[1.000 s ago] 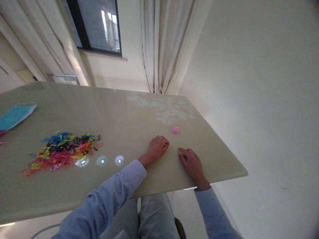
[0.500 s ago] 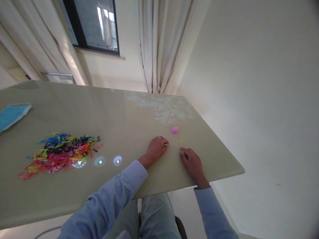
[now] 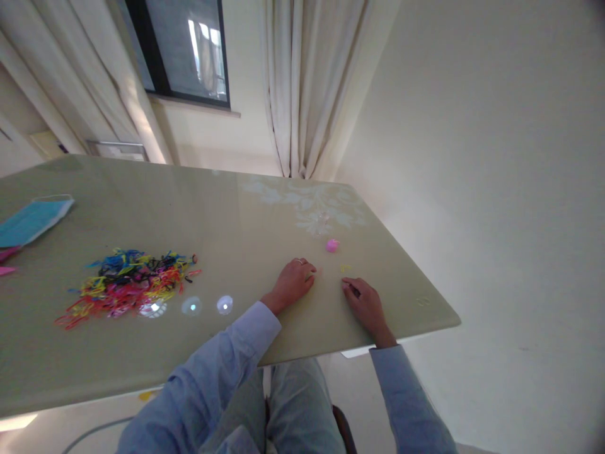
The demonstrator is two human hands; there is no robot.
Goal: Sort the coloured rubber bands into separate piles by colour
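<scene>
Head view, the only one: both of my hands rest on the bench [image 3: 246, 214], near its right-hand end. My left hand [image 3: 293, 281] lies knuckles up with the fingers curled loosely under; a ring shows on one finger, and I cannot tell whether anything is under the palm. My right hand [image 3: 365, 304] lies flat, palm down, fingers loosely together and pointing away from me; something small and dark shows at the fingertips, too small to identify, so I cannot tell whether that hand grips it. The two hands are near each other but apart.

A small yellow band [image 3: 345, 268] lies on the bench just beyond my right fingertips, not touched. A pink lump [image 3: 332, 245] sits a little farther out, between the hands' line and the pale leaf pattern [image 3: 312, 205] in the bench top.

Well apart to my left lies a heap of coloured bands [image 3: 126, 280], red, yellow, blue, black and pink mixed. A blue face mask [image 3: 34, 220] lies at the far left edge. Three bright light spots reflect between heap and left hand.
</scene>
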